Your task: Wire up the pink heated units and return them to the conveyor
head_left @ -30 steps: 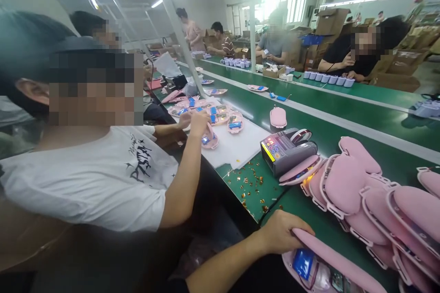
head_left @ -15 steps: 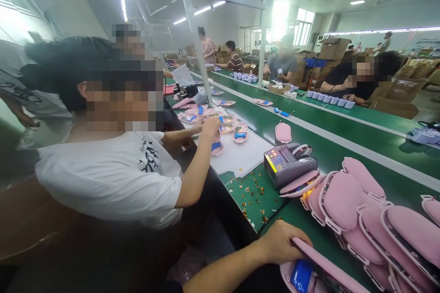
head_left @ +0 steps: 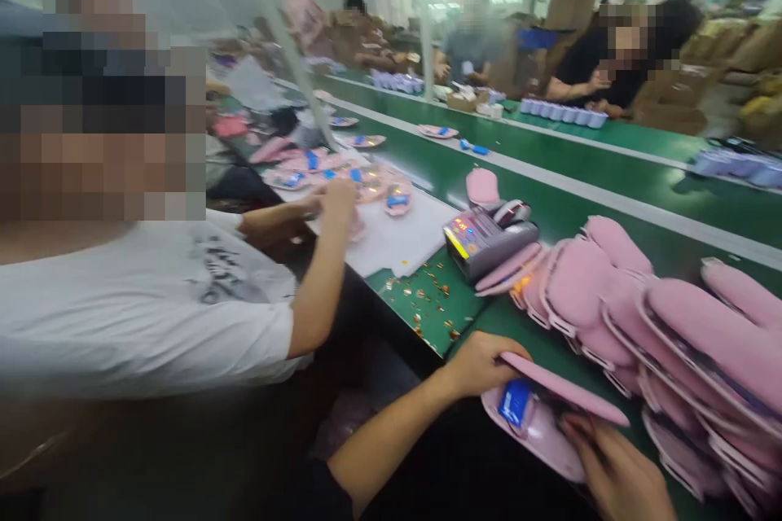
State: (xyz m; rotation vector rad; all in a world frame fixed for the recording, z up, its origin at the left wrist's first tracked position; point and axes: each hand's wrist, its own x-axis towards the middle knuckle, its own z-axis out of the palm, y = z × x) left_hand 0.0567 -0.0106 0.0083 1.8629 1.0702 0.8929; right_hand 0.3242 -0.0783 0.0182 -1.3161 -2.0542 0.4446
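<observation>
At the bottom centre, a pink oval plastic case (head_left: 565,391) is parted like a clamshell, its upper half tilted above the lower shell (head_left: 550,441). A blue wrapped block (head_left: 515,404), which looks like a battery pack, lies inside the left end. My left hand (head_left: 485,364) is closed around the case's left end, with the fingers at the upper half's edge. My right hand (head_left: 620,468) grips the right end, some fingers reaching into the gap between the halves. Blur hides the fingertips and whatever they touch inside.
Stacked pink cases (head_left: 611,293) fill the bench to the right. A grey tape dispenser (head_left: 482,240) stands ahead, beside orange scraps (head_left: 421,301) on the green bench. At left, a co-worker in a white shirt (head_left: 232,309) handles pink shells over white sheets (head_left: 421,236).
My right hand has come into view at the case's right end. More of the case shows, with its halves still apart. The camera view has shifted, and the co-worker appears farther left.
</observation>
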